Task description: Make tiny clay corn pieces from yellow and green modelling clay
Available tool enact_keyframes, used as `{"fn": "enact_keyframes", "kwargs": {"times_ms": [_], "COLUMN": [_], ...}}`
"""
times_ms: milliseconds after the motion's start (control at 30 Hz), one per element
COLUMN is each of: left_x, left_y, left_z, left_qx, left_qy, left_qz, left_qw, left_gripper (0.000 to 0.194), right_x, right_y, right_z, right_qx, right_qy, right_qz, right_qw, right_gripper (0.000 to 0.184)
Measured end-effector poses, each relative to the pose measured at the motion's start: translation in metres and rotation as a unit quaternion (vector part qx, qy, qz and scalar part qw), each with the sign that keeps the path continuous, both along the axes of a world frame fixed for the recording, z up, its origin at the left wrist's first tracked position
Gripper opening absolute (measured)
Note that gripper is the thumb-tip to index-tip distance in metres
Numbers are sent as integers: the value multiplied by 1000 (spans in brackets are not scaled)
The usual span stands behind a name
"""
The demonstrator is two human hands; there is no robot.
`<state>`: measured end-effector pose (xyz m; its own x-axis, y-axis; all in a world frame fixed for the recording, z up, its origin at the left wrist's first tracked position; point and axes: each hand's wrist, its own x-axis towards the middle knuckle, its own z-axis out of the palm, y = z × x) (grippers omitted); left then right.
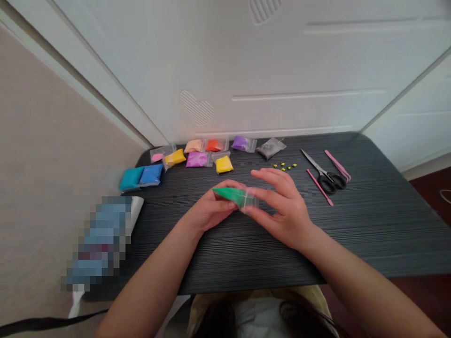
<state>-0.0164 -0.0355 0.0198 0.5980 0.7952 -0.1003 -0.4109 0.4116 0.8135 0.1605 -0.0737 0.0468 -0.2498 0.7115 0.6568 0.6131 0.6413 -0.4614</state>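
A small clear zip bag of green modelling clay (229, 193) is held above the table in front of me. My left hand (215, 206) is closed around its green end, thumb on the near side and fingers behind. At the bag's clear zip end, my right hand (282, 204) pinches the plastic between thumb and index finger, its other fingers spread. Beyond my right hand lie several tiny yellow-and-green pieces (283, 165). A yellow clay bag (224, 164) rests just past my left hand.
More clay bags line the back: purple (240, 143), grey (271, 149), red (213, 145), magenta (197, 159) and blue (151, 174). Scissors (326, 176), pink tweezers (337, 165) and a pink stick tool (320, 188) lie right. A blurred-out object (102, 239) stands left.
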Motion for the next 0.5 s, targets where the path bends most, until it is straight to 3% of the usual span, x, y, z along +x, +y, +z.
{"fn": "enact_keyframes", "kwargs": {"times_ms": [300,500], "left_x": [0,0], "left_y": [5,5], "left_z": [-8,-5], "left_qx": [16,18], "left_qy": [67,49], "left_qz": [18,33], "left_qw": [997,998], "left_gripper": [32,30], "right_x": [-2,1], "right_y": [-1,-1], "right_z": [-1,-1], "right_qx": [-28,-30], "right_qy": [-2,-11], "right_qz": [14,14], "right_qw": [1000,999], "right_gripper": [20,21]}}
